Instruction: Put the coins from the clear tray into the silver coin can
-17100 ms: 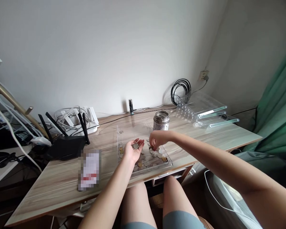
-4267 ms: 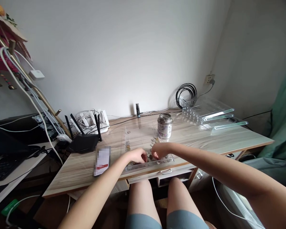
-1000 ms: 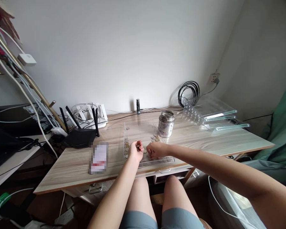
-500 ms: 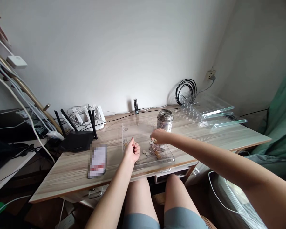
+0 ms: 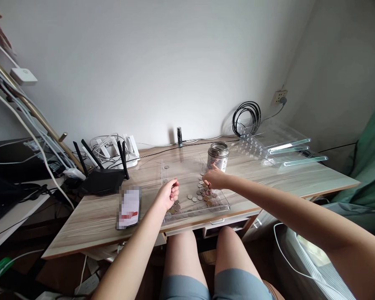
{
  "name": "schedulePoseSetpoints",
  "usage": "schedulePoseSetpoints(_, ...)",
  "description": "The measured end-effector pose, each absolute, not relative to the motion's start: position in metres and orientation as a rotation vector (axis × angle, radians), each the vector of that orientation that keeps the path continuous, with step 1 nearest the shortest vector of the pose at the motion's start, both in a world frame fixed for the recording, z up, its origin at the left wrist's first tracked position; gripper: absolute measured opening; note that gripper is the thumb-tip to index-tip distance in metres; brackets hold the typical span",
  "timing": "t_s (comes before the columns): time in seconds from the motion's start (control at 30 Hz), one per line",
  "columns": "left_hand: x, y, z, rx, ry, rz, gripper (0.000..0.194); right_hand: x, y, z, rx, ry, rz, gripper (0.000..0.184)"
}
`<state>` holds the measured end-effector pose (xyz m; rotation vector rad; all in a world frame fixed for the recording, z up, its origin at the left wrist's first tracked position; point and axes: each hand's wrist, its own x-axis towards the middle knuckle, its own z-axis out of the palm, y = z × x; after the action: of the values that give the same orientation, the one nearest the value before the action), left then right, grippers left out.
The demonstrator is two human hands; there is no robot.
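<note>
Small round coins, silver- and gold-coloured [image 5: 200, 198], lie loose in a shallow, clear plastic tray [image 5: 203, 215] at the front of the table [image 5: 268, 179]. Most are gathered towards the tray's right side, with others beneath the left hand [image 5: 168, 195] and a single one near the far left corner. The left hand is raised over the tray's left part, its fingers curled in towards the palm; whether it encloses anything cannot be told. The right hand [image 5: 215, 177] is over the coins at the right, fingers bent and thumb raised; what its fingertips pinch, if anything, is hidden. Just behind it stands an upright silver metal tin with a patterned side [image 5: 218, 152].

The table has a pale, streaky wood-grain top. To the left lie a dark-edged phone [image 5: 130, 207] and a black router with upright antennas [image 5: 101, 182]. By the pale grey wall [image 5: 175, 62] stand a small black bottle [image 5: 179, 136], a coil of black cable [image 5: 246, 118] and stacked clear plastic trays [image 5: 287, 146]. A socket [image 5: 280, 96] is on the wall, and a green curtain [image 5: 368, 141] hangs at far right.
</note>
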<state>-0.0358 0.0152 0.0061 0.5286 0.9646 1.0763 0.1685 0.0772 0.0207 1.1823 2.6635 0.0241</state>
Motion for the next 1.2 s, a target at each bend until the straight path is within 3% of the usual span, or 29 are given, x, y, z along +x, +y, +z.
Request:
schedulePoseSetpoints(0.1, -0.033, 0.014, 0.003, 0.486, 0.933, 1.074, 0.022, 0.166, 0.068, 0.021, 1.204, 2.627, -0.107, 0.019)
schedulePoseSetpoints(0.43, -0.014, 0.014, 0.000, 0.182, 0.892, 1.221, 0.016, 0.157, 0.052, 0.017, 1.296, 2.520, -0.106, 0.028)
schedulePoseSetpoints(0.6, -0.001, 0.013, -0.005, 0.147, 0.923, 1.239, 0.015, 0.157, 0.059, 0.023, 1.350, 2.588, -0.153, 0.015)
schedulePoseSetpoints(0.7, 0.006, 0.015, -0.002, 0.180, 0.927, 1.224, 0.016, 0.153, 0.063, 0.032, 1.396, 2.697, -0.190, 0.019)
schedulePoseSetpoints(0.93, 0.010, 0.028, 0.021, 0.272, 0.863, 1.181, 0.017, 0.136, 0.065, 0.052, 1.544, 3.105, -0.707, 0.029)
schedulePoseSetpoints(1.07, 0.004, 0.043, 0.031, 0.334, 0.862, 1.164, 0.018, 0.154, 0.081, 0.075, 1.934, 3.304, -0.512, 0.029)
schedulePoseSetpoints(1.2, -0.006, 0.065, 0.038, 0.477, 0.941, 1.101, 0.014, 0.191, 0.114, 0.096, 2.651, 2.870, -0.025, 0.020)
